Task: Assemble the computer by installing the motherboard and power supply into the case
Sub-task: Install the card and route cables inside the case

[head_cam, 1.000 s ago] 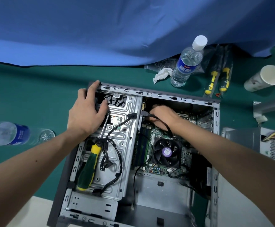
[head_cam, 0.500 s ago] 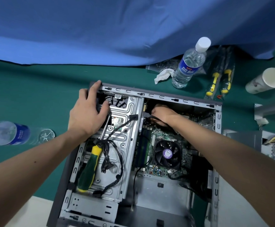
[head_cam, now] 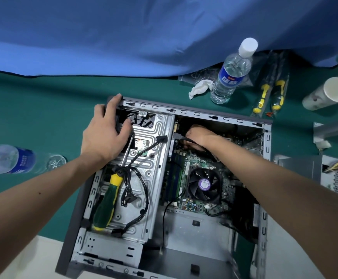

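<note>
The open grey computer case (head_cam: 204, 114) lies on its side on the green table. The green motherboard (head_cam: 196, 158), with its black CPU fan (head_cam: 203, 185), sits inside the right half. My left hand (head_cam: 105, 135) grips the case's far left corner, fingers over the rim and thumb on the drive cage (head_cam: 160, 137). My right hand (head_cam: 198, 135) reaches deep into the far end above the motherboard, fingers curled round a black cable (head_cam: 192, 140) near its connector; the fingertips are hidden. The grey power supply (head_cam: 297, 168) stands outside the case on the right.
A green and yellow screwdriver (head_cam: 105, 202) lies on the drive cage among loose black cables. A water bottle (head_cam: 230, 73), a tissue (head_cam: 200, 88), bagged screwdrivers (head_cam: 270, 93) and a paper cup (head_cam: 329, 93) stand beyond the case. Another bottle (head_cam: 9, 159) lies at left.
My right hand has pushed slightly farther toward the case's far wall with the black cable. My left hand keeps its grip on the corner.
</note>
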The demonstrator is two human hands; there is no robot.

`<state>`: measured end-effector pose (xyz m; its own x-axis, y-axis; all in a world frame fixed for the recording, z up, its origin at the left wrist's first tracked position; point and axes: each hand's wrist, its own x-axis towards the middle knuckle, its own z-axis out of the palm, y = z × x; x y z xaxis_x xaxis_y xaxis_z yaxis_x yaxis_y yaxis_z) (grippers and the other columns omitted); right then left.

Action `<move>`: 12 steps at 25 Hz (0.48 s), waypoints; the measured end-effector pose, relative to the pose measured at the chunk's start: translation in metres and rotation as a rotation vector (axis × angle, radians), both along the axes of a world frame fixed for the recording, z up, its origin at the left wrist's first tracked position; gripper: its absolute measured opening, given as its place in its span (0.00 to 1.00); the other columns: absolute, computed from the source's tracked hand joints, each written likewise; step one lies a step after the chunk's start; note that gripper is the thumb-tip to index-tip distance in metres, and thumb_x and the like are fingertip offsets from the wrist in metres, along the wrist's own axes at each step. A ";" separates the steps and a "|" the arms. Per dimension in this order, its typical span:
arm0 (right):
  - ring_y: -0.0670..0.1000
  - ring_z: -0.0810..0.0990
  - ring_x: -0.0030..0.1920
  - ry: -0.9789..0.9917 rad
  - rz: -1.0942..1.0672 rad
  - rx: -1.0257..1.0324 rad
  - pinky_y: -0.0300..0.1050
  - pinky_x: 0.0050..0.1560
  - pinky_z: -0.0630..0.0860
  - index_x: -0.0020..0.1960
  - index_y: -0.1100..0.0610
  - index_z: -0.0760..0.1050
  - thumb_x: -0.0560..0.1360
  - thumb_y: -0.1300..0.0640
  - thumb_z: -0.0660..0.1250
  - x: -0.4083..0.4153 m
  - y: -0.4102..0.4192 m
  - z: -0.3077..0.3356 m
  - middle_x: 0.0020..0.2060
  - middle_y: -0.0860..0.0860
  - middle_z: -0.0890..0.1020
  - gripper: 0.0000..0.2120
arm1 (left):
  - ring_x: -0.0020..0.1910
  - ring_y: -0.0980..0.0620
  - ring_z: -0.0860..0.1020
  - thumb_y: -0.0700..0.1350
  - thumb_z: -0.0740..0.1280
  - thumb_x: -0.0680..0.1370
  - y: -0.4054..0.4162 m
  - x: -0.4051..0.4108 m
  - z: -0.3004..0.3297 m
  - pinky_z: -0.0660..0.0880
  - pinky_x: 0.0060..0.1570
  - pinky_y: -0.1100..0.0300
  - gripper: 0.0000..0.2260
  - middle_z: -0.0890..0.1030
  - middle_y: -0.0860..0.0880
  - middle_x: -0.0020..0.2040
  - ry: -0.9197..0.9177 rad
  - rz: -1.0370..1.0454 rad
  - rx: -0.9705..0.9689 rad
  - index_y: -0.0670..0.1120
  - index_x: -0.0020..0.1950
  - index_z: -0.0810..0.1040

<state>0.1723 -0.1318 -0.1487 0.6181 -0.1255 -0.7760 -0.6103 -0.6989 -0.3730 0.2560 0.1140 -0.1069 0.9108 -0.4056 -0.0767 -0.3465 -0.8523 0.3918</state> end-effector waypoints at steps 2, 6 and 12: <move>0.49 0.73 0.29 0.010 -0.010 0.042 0.41 0.32 0.69 0.46 0.60 0.84 0.78 0.57 0.67 -0.003 -0.003 0.002 0.33 0.53 0.79 0.09 | 0.38 0.51 0.71 0.62 0.56 0.79 0.000 -0.001 0.000 0.68 0.42 0.54 0.26 0.67 0.50 0.60 -0.003 -0.002 -0.003 0.62 0.76 0.54; 0.46 0.72 0.26 0.010 -0.095 0.079 0.39 0.31 0.69 0.43 0.58 0.82 0.80 0.57 0.65 -0.005 -0.004 0.000 0.28 0.49 0.78 0.10 | 0.38 0.50 0.70 0.62 0.56 0.78 -0.001 -0.001 0.002 0.68 0.41 0.54 0.26 0.67 0.49 0.60 -0.008 -0.014 -0.007 0.61 0.76 0.54; 0.51 0.76 0.36 0.058 0.051 0.022 0.41 0.35 0.69 0.49 0.61 0.83 0.79 0.58 0.65 0.001 -0.003 -0.002 0.40 0.54 0.81 0.10 | 0.39 0.49 0.72 0.60 0.58 0.80 -0.001 -0.001 0.001 0.69 0.41 0.53 0.26 0.67 0.50 0.61 0.001 -0.007 -0.001 0.61 0.76 0.54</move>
<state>0.1736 -0.1353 -0.1503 0.5774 -0.0775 -0.8128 -0.5951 -0.7215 -0.3539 0.2548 0.1130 -0.1061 0.9080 -0.4118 -0.0775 -0.3517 -0.8494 0.3934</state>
